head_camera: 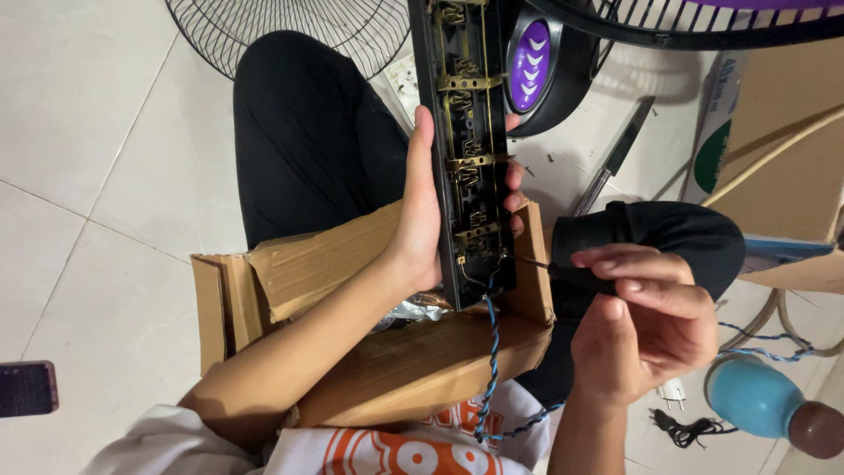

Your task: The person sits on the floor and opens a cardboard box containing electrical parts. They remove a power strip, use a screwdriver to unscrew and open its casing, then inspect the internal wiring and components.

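An opened black power strip (463, 149) is seen from the head camera, held upright over a torn cardboard box (387, 352) that rests on a seated person's lap. The strip is gripped by the left hand (422, 220), whose fingers (514, 180) are wrapped closed around its housing, the thumb laid along one edge and the fingertips showing on the other. Brass contact rails are exposed between thumb and fingertips and run on above them.

A thin screwdriver (563, 274) with a black handle is pinched by the closed fingers of the right hand (646, 330), and its tip is set at the strip's lower end, just below the left fingertips. A twisted blue and black wire (489, 361) is seen leaving that same end and hanging down past the box toward an orange and white shirt.

Above the left fingers, a black fan base with a purple panel (530, 62) is partly hidden by the strip, and a wire fan guard (290, 26) lies on the tiled floor (88, 176). Near the right hand, a blue rounded object with a brown tip (765, 405) and a white plug (673, 396) lie on the floor. Well apart from the left hand, a dark phone (26, 387) is cut off by the frame's edge.
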